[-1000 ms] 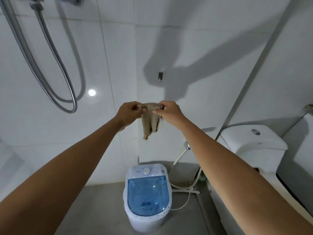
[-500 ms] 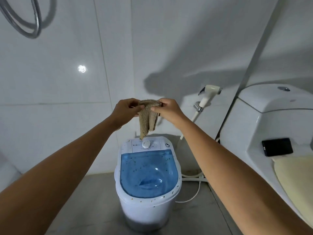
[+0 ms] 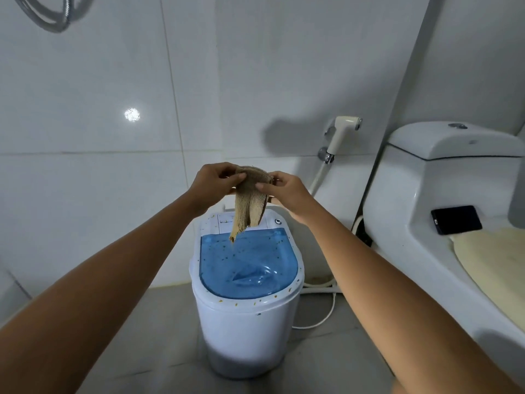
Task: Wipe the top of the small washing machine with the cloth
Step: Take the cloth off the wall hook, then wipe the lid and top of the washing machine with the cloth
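A small white washing machine (image 3: 245,322) stands on the grey floor at centre. Its clear blue lid (image 3: 247,263) and white rim carry many small brown specks. A tan ribbed cloth (image 3: 250,203) hangs bunched over the machine's back control panel, its lowest tip in front of the lid's far edge. My left hand (image 3: 214,182) pinches the cloth's top on the left. My right hand (image 3: 279,189) grips the top on the right. The cloth hides the middle of the panel.
A white toilet (image 3: 443,194) stands close on the right, a black phone (image 3: 456,219) lying on its ledge and a cream mat (image 3: 494,268) on the seat. A bidet sprayer (image 3: 342,135) hangs on the tiled wall, its hose and a cord trailing beside the machine. Shower hose (image 3: 54,18) loops top left.
My view has tipped down and the machine looks nearer. Both hands with the cloth have come lower, so the cloth now hangs over the panel and lid edge.
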